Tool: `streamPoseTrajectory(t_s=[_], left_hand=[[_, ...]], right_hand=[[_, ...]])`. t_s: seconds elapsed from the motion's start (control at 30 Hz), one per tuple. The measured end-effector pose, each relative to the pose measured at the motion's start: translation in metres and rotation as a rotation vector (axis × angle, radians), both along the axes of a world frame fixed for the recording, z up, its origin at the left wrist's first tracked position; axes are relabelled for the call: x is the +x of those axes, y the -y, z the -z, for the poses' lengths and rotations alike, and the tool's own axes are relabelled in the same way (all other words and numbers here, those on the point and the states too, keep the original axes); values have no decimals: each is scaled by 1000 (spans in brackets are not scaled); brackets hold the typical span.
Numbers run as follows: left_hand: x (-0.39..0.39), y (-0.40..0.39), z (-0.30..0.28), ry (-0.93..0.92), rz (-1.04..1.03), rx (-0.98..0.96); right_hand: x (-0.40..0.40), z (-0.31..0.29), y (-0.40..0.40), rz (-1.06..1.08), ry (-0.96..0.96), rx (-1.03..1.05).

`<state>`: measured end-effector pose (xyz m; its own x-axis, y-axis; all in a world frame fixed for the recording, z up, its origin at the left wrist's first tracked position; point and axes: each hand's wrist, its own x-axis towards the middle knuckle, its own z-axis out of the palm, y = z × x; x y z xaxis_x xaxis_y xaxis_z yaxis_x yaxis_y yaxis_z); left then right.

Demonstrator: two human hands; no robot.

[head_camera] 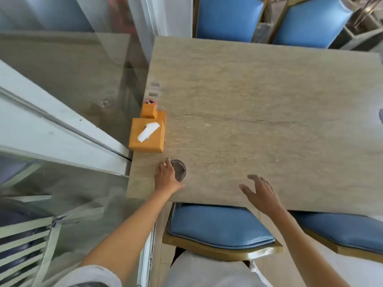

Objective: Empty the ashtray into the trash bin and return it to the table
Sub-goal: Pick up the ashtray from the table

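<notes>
A small round glass ashtray (pixel 179 170) sits on the beige stone table (pixel 259 112) near its front left corner. My left hand (pixel 167 177) lies against the ashtray's left side, fingers curled around its rim and thumb at its near edge. Whether the ashtray is lifted off the table I cannot tell. My right hand (pixel 261 194) hovers over the table's front edge to the right, fingers spread and holding nothing. No trash bin shows in the view.
An orange wooden tissue box (pixel 147 135) with a white tissue stands just behind the ashtray beside a glass wall (pixel 68 104). Blue padded chairs stand at the near side (pixel 219 226) and the far side (pixel 228 17) of the table.
</notes>
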<state>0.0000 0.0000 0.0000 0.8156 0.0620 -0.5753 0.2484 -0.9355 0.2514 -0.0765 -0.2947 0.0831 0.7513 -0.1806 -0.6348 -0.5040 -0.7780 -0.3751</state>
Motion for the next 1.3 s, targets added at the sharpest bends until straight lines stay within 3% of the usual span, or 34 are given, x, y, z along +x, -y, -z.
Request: streamPoseTrajectory(t_s=[0.27,0.4,0.83,0.93,1.1,1.3], left_hand=[[2,0,14,176,82,19],[2,-5,11,147,91,-31],[-50,40,-76,413,216,-346],[-69,63,-103,457,252,-393],[-108,117,-144,509,295,-526],[-163,197,-176,533,383,-643]], right_hand=[[-17,-6,4,129,-35,-26],[-22,-11,-3,143,-6,-13],[-37,-49,1,157,204,119],[-48,-57,13,241,284,271],[-84,-76,42,536,344,701],[-153,-100,96,645,382,894]])
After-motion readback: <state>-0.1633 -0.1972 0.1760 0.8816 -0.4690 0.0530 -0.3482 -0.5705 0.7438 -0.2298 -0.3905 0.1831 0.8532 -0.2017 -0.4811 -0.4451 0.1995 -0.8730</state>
